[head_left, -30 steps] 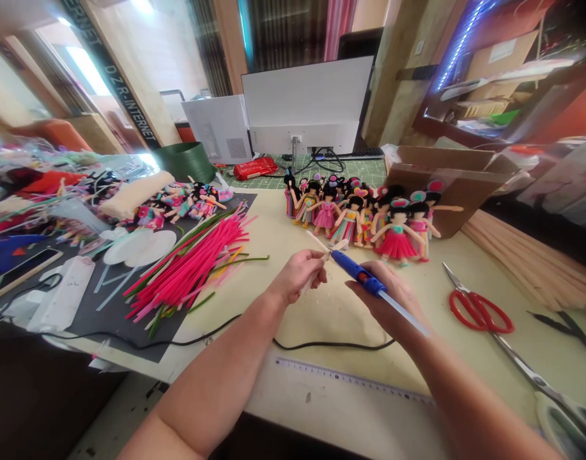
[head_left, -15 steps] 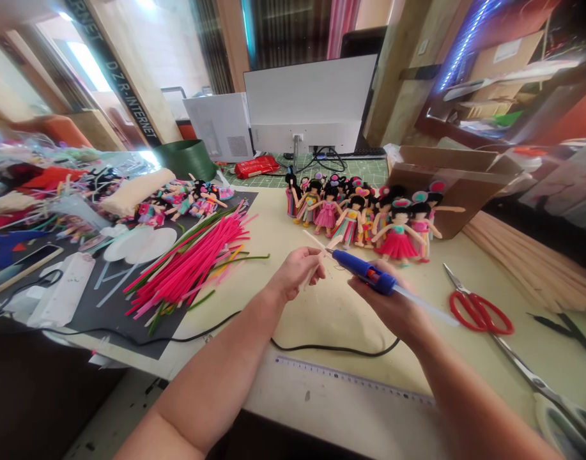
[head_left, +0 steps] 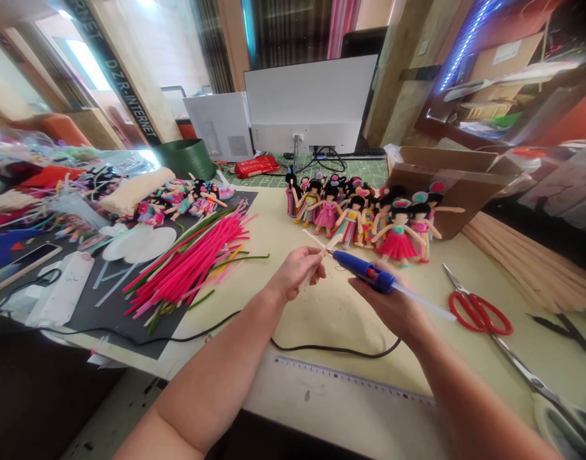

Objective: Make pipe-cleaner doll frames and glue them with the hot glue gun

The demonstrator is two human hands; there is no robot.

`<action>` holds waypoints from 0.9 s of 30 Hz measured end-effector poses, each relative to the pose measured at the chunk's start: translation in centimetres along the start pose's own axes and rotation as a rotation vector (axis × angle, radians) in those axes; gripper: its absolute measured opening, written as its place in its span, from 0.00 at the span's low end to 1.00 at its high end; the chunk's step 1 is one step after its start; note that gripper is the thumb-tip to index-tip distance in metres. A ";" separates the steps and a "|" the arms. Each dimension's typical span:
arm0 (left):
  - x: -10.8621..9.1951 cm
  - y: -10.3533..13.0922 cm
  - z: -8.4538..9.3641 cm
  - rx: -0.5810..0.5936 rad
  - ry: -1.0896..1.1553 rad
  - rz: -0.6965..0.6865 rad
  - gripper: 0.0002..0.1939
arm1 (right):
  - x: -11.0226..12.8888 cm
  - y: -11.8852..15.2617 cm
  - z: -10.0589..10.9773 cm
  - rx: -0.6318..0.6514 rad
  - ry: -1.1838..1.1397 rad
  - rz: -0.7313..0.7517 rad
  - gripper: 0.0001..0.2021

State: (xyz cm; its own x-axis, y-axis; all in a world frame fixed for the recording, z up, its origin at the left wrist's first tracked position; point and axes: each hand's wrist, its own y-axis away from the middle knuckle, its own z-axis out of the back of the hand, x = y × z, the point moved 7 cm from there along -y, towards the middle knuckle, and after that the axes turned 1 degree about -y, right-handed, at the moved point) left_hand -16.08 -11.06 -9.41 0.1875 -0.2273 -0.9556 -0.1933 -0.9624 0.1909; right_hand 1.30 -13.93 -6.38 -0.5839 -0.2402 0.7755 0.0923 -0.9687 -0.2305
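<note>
My left hand (head_left: 298, 273) is closed in a pinch around cream-coloured pipe cleaners (head_left: 334, 242), whose ends fork out above my fingers. A blue hot glue gun (head_left: 362, 268) is gripped in my right hand (head_left: 395, 310). Its nozzle points left and is at the pipe cleaners, right by my left fingertips; whether it touches them I cannot tell. A clear glue stick (head_left: 429, 303) sticks out of the gun's back. Just beyond my hands stand several small dolls (head_left: 354, 214) with black hair and colourful dresses.
Left lies a heap of pink and green pipe cleaners (head_left: 192, 259) on a dark mat. Red-handled scissors (head_left: 482, 312) and beige strips (head_left: 527, 262) are at the right. A black cord (head_left: 340, 348) and a ruler (head_left: 354, 381) run along the front. Behind the dolls sits a cardboard box (head_left: 458, 185).
The glue gun has tilted slightly, and its glue stick's free end has moved a little left and up. More of the forked pipe cleaner shows beside the nozzle. My left hand has barely moved.
</note>
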 end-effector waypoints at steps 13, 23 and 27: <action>0.0 0.1 -0.1 -0.007 -0.041 -0.035 0.05 | -0.7 -0.1 -0.1 -0.033 0.001 0.005 0.15; -0.2 0.2 -0.2 -0.010 -0.059 -0.042 0.05 | -1.4 -0.1 -0.1 -0.055 -0.010 0.009 0.14; -0.2 0.2 -0.1 -0.021 -0.076 -0.040 0.05 | -1.3 -0.1 -0.2 -0.053 -0.010 0.004 0.14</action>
State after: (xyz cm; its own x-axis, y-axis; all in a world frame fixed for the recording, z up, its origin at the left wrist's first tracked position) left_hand -16.03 -11.25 -9.14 0.1210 -0.1775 -0.9767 -0.1666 -0.9736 0.1563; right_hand 1.92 -13.47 -7.46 -0.5752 -0.2451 0.7804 0.0516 -0.9630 -0.2644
